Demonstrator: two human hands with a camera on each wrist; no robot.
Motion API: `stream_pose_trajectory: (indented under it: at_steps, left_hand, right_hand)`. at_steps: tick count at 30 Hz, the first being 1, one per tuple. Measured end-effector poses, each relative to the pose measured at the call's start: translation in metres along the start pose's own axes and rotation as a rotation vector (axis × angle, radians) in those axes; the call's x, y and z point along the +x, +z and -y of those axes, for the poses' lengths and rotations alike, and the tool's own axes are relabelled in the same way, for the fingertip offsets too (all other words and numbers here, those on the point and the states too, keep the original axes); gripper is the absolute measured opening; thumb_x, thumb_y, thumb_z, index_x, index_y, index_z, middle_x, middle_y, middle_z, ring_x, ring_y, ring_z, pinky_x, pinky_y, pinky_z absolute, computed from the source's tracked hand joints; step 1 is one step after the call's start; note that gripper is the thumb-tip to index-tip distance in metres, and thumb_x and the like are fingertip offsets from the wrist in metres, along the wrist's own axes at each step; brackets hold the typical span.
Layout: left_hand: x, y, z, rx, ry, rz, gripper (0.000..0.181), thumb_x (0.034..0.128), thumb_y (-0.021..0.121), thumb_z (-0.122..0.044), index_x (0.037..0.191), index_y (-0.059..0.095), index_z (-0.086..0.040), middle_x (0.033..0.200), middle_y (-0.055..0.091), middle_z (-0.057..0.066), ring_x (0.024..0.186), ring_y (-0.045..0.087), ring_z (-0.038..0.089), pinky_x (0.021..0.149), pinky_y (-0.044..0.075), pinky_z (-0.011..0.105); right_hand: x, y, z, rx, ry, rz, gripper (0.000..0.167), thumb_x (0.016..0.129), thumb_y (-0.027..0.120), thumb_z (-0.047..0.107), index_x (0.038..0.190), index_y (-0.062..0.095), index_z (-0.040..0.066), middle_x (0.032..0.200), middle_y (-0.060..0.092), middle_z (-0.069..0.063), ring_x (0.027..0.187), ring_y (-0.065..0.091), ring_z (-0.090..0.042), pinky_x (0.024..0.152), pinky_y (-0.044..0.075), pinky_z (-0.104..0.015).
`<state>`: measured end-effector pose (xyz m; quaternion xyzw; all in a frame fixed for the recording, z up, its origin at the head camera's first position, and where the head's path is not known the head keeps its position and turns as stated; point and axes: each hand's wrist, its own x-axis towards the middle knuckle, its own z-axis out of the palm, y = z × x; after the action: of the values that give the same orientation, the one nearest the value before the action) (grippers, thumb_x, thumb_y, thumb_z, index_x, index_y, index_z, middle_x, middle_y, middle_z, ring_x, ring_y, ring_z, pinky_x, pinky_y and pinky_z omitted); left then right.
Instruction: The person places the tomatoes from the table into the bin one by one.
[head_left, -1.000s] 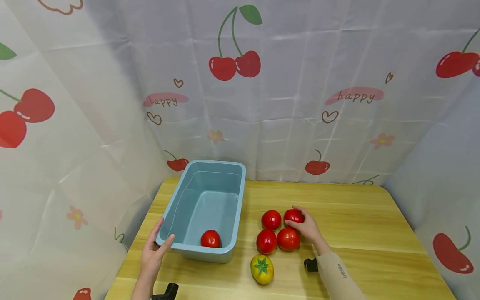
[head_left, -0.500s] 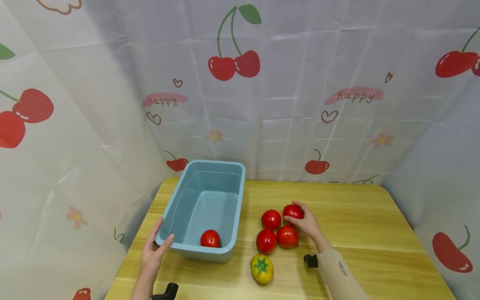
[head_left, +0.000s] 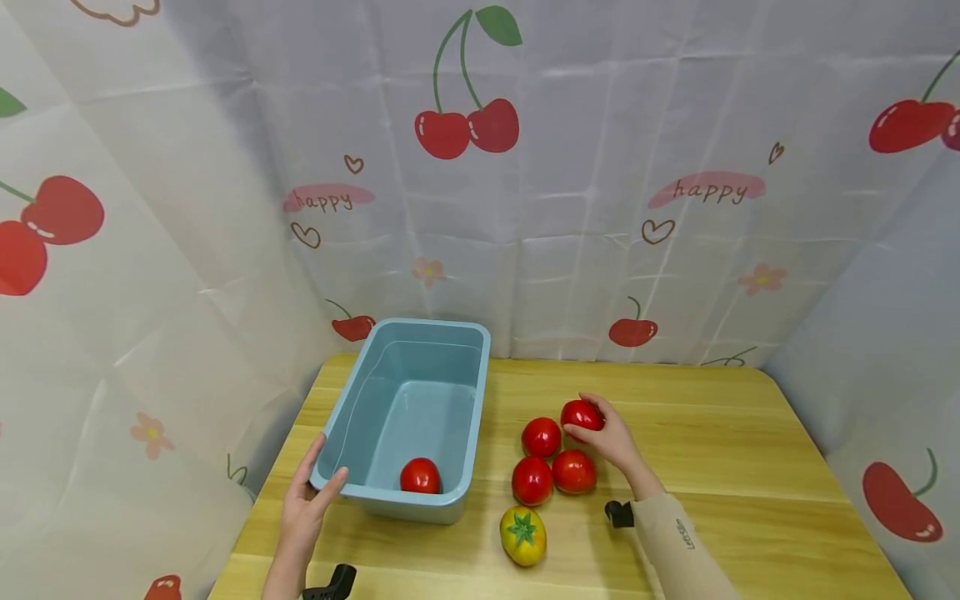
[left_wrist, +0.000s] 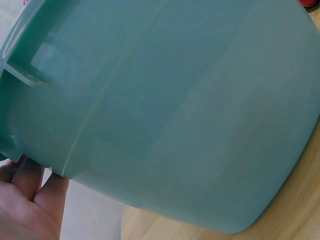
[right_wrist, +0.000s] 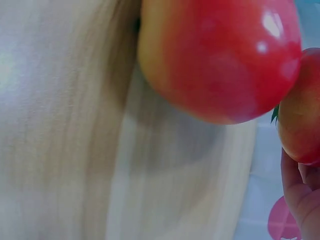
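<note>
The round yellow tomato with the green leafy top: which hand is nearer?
Right. The right hand holds a glossy red tomato beyond and right of the yellow tomato; the left hand holds the blue plastic bin, farther off leftward.

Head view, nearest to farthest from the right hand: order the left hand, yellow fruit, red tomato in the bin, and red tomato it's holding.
From the right hand:
1. Held red tomato: in its grip.
2. Yellow fruit: on the table, toward the person.
3. Binned red tomato: left, inside the blue bin.
4. Left hand: farthest left, gripping the bin's near-left corner.
</note>
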<state>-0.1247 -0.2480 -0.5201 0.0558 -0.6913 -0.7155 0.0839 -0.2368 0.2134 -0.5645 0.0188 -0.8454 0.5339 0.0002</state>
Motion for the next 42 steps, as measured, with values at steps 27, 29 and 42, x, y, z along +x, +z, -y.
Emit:
stream_pose_trajectory:
  at_steps: [27, 29, 42]
  left_hand:
    - [0.0, 0.0, -0.001, 0.021, -0.007, -0.022, 0.068, 0.09, 0.062, -0.005, 0.149, 0.029, -0.012, 0.156, 0.013, 0.009, 0.139, 0.014, 0.028, 0.088, 0.037, 0.008]
    - [-0.001, 0.0, -0.002, 0.026, -0.01, -0.023, 0.068, 0.0899, 0.063, -0.006, 0.149, 0.029, -0.013, 0.156, 0.014, 0.008, 0.139, 0.014, 0.028, 0.088, 0.037, 0.008]
    - [-0.002, 0.001, -0.003, 0.014, -0.004, -0.015, 0.068, 0.0904, 0.061, -0.004, 0.149, 0.028, -0.013, 0.156, 0.013, 0.008, 0.139, 0.014, 0.029, 0.089, 0.036, 0.008]
  right_hand:
    - [-0.004, 0.0, 0.039, 0.006, -0.036, 0.054, 0.073, 0.081, 0.075, 0.032, 0.14, 0.04, 0.01, 0.136, 0.044, -0.018, 0.118, 0.045, -0.038, 0.093, 0.041, -0.053]
    - [-0.004, 0.001, 0.042, 0.002, -0.042, 0.058, 0.072, 0.08, 0.075, 0.032, 0.14, 0.04, 0.011, 0.137, 0.044, -0.017, 0.119, 0.044, -0.037, 0.094, 0.042, -0.052]
    - [-0.006, 0.003, 0.064, 0.017, -0.064, 0.073, 0.075, 0.076, 0.078, 0.034, 0.139, 0.042, 0.015, 0.137, 0.044, -0.012, 0.118, 0.046, -0.036, 0.092, 0.043, -0.052]
